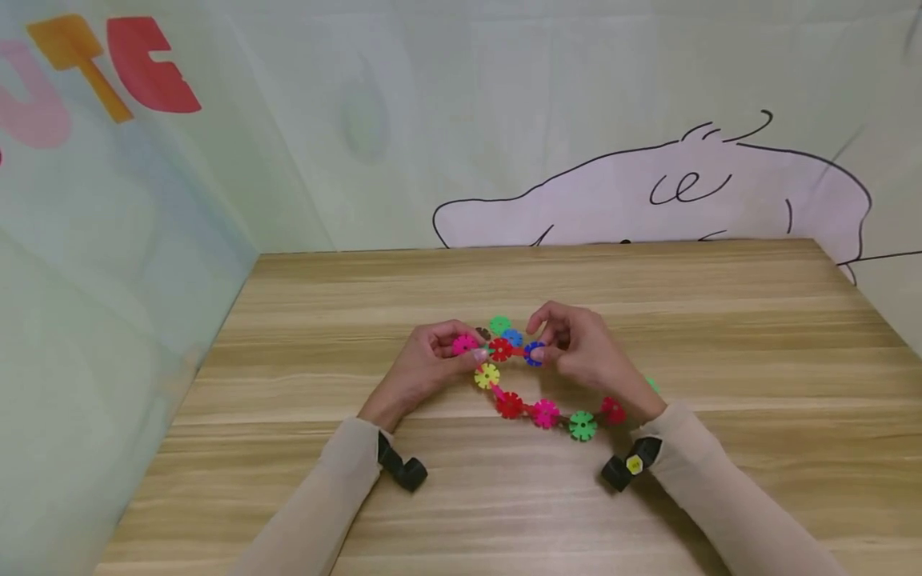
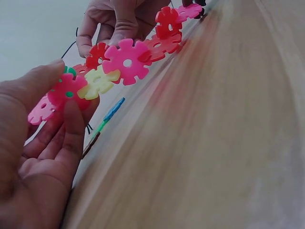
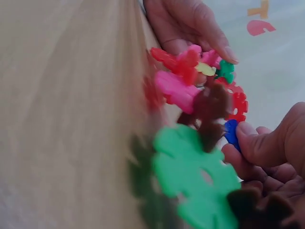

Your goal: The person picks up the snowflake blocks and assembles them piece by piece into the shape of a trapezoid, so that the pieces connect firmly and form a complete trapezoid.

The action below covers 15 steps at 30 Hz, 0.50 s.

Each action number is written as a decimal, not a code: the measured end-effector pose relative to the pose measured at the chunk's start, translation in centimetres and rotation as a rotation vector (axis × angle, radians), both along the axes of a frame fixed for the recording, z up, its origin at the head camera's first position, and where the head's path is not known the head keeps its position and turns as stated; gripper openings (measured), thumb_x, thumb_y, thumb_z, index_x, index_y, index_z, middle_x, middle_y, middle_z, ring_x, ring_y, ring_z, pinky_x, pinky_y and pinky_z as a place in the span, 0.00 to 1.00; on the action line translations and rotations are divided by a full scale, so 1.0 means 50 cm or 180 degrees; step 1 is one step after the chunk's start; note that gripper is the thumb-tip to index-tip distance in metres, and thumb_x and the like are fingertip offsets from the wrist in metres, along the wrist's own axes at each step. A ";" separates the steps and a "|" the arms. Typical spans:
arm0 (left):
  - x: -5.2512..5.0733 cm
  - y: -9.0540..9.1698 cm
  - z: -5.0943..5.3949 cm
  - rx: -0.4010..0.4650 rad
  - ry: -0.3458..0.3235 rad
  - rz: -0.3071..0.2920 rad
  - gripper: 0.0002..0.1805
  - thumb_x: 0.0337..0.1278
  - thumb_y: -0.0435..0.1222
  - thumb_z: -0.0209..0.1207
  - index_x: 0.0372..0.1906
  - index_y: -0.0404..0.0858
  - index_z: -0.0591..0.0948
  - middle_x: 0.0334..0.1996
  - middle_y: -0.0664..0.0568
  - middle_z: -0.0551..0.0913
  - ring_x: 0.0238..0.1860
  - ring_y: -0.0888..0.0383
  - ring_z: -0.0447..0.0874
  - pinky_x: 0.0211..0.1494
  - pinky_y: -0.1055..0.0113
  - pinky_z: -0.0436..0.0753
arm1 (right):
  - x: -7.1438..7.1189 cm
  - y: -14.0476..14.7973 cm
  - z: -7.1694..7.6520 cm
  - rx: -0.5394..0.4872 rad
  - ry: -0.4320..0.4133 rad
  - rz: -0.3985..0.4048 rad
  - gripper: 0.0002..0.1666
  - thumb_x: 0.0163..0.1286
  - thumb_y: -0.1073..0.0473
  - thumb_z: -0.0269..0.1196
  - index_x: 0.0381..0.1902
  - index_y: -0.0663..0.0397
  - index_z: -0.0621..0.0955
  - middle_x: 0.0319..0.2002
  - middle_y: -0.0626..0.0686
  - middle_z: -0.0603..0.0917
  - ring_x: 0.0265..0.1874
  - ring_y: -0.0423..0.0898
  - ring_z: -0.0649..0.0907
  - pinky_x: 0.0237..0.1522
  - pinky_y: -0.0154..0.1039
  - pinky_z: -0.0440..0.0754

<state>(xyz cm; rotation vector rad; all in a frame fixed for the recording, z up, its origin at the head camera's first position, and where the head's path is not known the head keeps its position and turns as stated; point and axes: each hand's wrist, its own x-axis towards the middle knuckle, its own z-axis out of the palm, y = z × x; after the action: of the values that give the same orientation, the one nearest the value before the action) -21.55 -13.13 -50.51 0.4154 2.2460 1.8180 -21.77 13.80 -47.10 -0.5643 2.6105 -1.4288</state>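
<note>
A chain of notched plastic flower discs is stretched between both hands. My left hand [image 1: 425, 364] pinches a pink disc [image 2: 58, 89] between thumb and fingers, beside a yellow disc [image 1: 483, 381]. Between the hands sits a red disc [image 1: 495, 346]. At its right, a dark blue disc [image 3: 232, 134] is pinched by the thumb and finger of my right hand [image 1: 587, 344]. The rest of the chain curves toward the person through another red disc [image 1: 506, 410], a pink one [image 1: 541, 410] and a green one [image 1: 576, 422], then passes under the right wrist.
Behind the hands lie a green disc [image 1: 495, 322], a light blue disc [image 1: 513, 336] and a brown disc [image 1: 483, 332] on the wooden table [image 1: 346, 296]. A printed cloth backdrop [image 1: 403, 176] rises along the table's far and left edges.
</note>
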 end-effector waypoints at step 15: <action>0.005 0.001 0.003 -0.0032 -0.0014 0.0001 0.10 0.67 0.40 0.73 0.49 0.42 0.90 0.46 0.51 0.91 0.37 0.62 0.85 0.40 0.73 0.84 | 0.008 -0.011 -0.020 -0.0156 0.0131 -0.0016 0.21 0.59 0.84 0.66 0.44 0.59 0.83 0.29 0.55 0.83 0.25 0.45 0.79 0.24 0.31 0.70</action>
<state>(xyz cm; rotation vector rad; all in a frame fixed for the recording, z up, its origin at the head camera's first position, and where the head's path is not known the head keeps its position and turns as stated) -21.32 -13.06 -50.36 0.4092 2.2516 1.8050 -21.37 13.25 -48.11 -0.5997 2.6164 -1.5024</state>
